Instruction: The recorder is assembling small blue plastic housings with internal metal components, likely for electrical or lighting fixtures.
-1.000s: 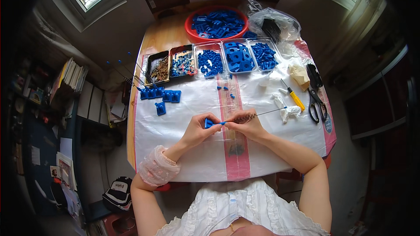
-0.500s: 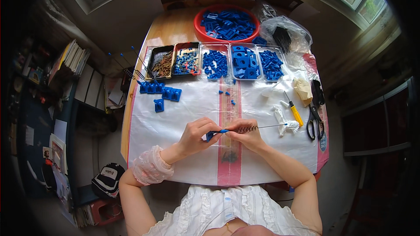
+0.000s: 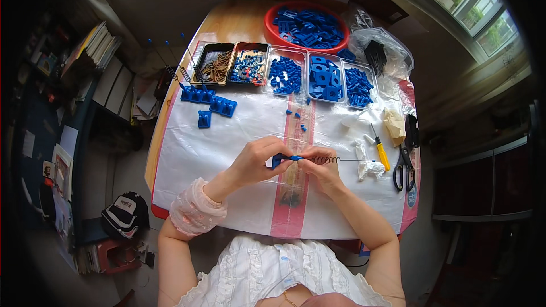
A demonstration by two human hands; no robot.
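My left hand (image 3: 257,162) grips a small blue plastic piece (image 3: 278,161) at the middle of the table. My right hand (image 3: 319,167) pinches a thin metal rod with a coiled spring (image 3: 325,160) that runs from the blue piece out to the right, its tip near the white cloth bits. Both hands hover just above the white plastic sheet (image 3: 227,148), over its red stripe (image 3: 291,193).
A row of trays (image 3: 284,71) with screws and blue parts lines the far side, behind it a red bowl of blue pieces (image 3: 307,25). Assembled blue blocks (image 3: 207,102) lie far left. A yellow screwdriver (image 3: 380,150), scissors (image 3: 404,165) and a clear bag (image 3: 378,51) are on the right.
The view has shifted slightly. My hands stay together at the table's middle, with the spring and rod still stretched to the right.
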